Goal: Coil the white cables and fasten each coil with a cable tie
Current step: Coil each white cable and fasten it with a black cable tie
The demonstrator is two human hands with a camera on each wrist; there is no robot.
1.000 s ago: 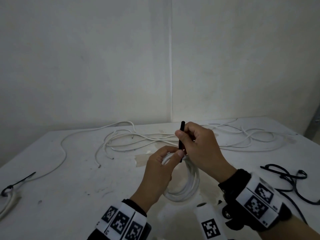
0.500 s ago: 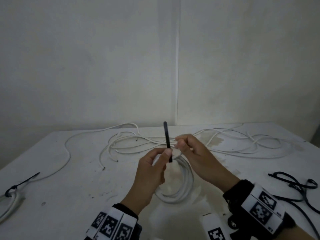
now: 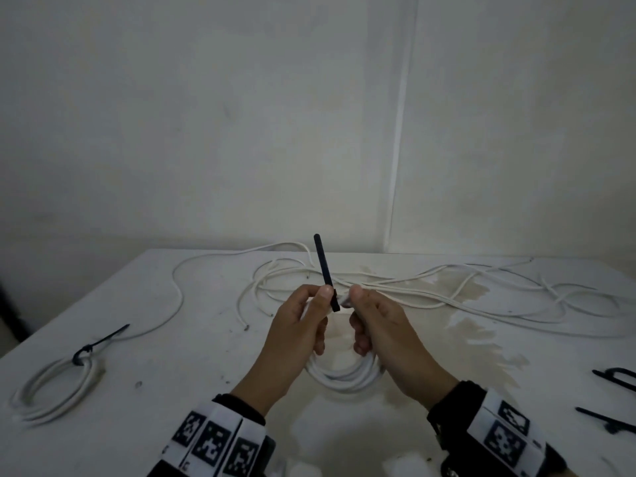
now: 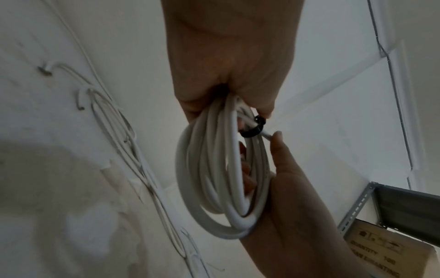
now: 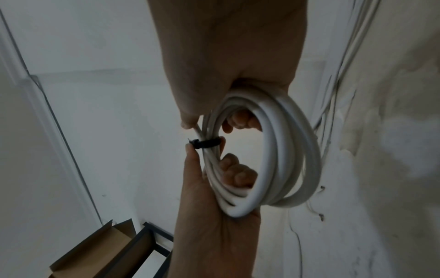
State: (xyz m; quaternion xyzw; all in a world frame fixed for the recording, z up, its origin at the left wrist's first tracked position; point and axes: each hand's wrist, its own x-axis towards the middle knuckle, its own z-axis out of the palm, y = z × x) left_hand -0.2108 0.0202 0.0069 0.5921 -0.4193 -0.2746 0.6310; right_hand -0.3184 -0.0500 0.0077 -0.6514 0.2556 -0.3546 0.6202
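Pale walls meet in a corner behind a white, stained table (image 3: 172,390). Across its far side sprawls a tangle of loose white cables (image 3: 447,297), not yet coiled. At the near left lies 1 finished coil (image 3: 55,390), already cinched with a black tie. At the near right edge, spare black ties (image 3: 616,376) wait on the table.

Near the middle, both hands hold a second coil (image 3: 344,378) above the table. The left hand (image 3: 296,342) has its fingers curled through the coil, thumb pressed beside the black cable tie (image 3: 325,270); the right hand (image 3: 385,339) grips the coil just right of it, fingers wrapped round the strands. In the wrist views the tie's band already circles the bundle, with its tail standing up past the left thumb.

By my reckoning, this makes 1 coil done, 1 nearly fastened and needing only a final snug, and the far tangle left.

Compared with 1 second ago, the right hand has let go of the tie's tail and dropped to the coil, the tail stands taller and free, and the tied coil at the left now shows more fully.
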